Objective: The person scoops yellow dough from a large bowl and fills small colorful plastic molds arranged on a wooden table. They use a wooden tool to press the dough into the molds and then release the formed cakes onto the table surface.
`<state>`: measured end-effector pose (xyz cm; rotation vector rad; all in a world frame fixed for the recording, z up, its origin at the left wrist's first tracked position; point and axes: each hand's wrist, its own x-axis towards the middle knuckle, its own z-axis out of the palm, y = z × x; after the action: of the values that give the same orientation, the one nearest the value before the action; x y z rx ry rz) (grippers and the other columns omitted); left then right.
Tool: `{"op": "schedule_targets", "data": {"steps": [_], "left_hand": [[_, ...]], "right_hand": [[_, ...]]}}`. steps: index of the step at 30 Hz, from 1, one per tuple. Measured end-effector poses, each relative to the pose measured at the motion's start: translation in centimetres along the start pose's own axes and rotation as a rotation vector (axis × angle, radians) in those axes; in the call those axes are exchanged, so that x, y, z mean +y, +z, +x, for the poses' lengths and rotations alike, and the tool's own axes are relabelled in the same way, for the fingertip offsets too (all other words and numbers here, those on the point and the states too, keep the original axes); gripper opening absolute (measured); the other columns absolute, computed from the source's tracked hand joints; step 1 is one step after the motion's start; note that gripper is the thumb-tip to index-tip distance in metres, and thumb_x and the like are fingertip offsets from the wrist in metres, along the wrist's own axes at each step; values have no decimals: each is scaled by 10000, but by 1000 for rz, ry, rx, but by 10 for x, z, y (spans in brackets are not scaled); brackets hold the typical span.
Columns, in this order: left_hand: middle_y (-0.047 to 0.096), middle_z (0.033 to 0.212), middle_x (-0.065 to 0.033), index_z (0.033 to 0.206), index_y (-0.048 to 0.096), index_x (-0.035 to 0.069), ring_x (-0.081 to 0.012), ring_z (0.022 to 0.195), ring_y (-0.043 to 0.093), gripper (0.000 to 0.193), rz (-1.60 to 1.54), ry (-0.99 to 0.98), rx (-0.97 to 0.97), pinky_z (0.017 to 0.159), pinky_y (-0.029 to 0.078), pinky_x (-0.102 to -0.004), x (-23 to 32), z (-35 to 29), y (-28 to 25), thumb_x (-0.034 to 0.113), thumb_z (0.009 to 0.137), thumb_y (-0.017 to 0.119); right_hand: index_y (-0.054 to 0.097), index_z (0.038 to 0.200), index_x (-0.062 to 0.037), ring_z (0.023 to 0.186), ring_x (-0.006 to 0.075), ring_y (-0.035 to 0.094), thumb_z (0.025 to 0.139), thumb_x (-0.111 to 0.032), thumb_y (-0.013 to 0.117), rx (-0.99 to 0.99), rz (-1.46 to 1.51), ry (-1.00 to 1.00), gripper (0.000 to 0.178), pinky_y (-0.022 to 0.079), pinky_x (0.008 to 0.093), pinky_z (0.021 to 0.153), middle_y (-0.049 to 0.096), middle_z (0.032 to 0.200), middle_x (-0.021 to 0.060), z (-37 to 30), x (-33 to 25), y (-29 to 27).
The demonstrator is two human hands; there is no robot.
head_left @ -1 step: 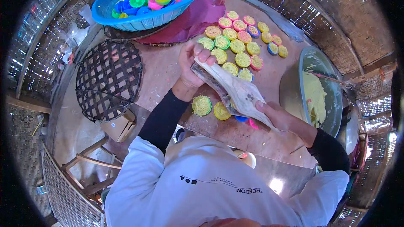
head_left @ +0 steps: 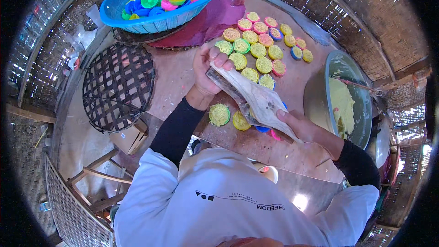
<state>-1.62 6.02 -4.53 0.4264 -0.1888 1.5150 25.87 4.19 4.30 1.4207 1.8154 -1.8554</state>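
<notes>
Left hand [head_left: 208,67]: clamped on pale tool [head_left: 258,94], ten-o'clock end.
Right hand [head_left: 300,126]: clamped on four-o'clock end.
Tool: just off centre toward two o'clock, near filled cups [head_left: 264,65].
Change: barely any since earlier picture; apparently same step.

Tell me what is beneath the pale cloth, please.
From beneath the pale cloth, a blue cup and a pink cup partly show; anything fully under it is covered.

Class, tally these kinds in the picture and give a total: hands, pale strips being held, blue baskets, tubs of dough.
Hands: 2, the left hand and the right hand
Pale strip, held: 1
Blue basket: 1
Tub of dough: 1
Total: 5
</notes>
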Motion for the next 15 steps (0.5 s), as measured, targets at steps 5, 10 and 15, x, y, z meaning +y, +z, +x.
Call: {"op": "schedule_targets", "data": {"steps": [5, 10, 15], "left_hand": [[456, 599, 35, 681, 458, 168, -174, 676, 493, 330, 12, 23, 79, 686, 435, -365, 4, -10, 8, 403, 901, 386], [474, 616, 3, 666, 470, 153, -212, 692, 501, 342, -55, 46, 175, 645, 432, -339, -7, -20, 8, 391, 896, 383], [438, 589, 39, 663, 442, 172, -169, 641, 487, 317, 13, 50, 122, 656, 427, -344, -10, -13, 3, 381, 897, 395]], "right_hand": [[577, 768, -17, 500, 119, 537, 846, -621, 355, 0, -24, 30, 648, 420, 266, 433, 566, 627, 62, 4, 1, 7], [590, 754, -8, 488, 128, 532, 832, -645, 353, 38, -90, 18, 684, 420, 273, 431, 555, 600, 63, -14, -14, 11], [601, 872, 9, 500, 124, 529, 852, -609, 365, 151, -281, -8, 662, 427, 278, 438, 548, 612, 59, -18, -13, 9]]}}
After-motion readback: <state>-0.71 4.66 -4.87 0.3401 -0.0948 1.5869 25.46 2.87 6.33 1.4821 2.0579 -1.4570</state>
